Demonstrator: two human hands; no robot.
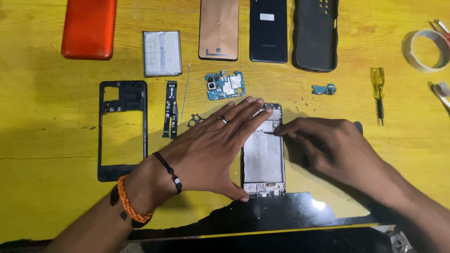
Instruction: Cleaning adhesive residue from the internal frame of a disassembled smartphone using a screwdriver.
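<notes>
- Head view: an opened phone body (263, 157) lies face down on the yellow worktop (42, 140), long side running away from the person, its metal inner plate bare.
- The left hand (213, 145) lies flat and spread over the left edge of the phone body, palm down, fingers reaching to its upper end, thumb at the lower left corner; it grips nothing. A ring sits on one finger, a black cord and an orange bead bracelet on the wrist.
- The right hand (328, 145) is curled, fingertips pinched at the upper right edge of the phone body; a thin dark tool seems to be held there, but it is too small to tell for sure.
- Left of the hands lies a black mid frame (122, 93), and beside it a black flex cable (171, 108).
- Just above the phone body sits a blue mainboard (225, 85); to its right, a small blue sub-board (323, 89).
- Along the far edge, left to right: a red back cover (89, 28), a silver battery (162, 53), a copper-toned panel (219, 29), a black back cover (268, 30), a black soft case (315, 35).
- At the right, well apart, a yellow-handled screwdriver (378, 91) and a roll of tape (426, 50).
- A dark glossy sheet (281, 213) lies at the near edge.
</notes>
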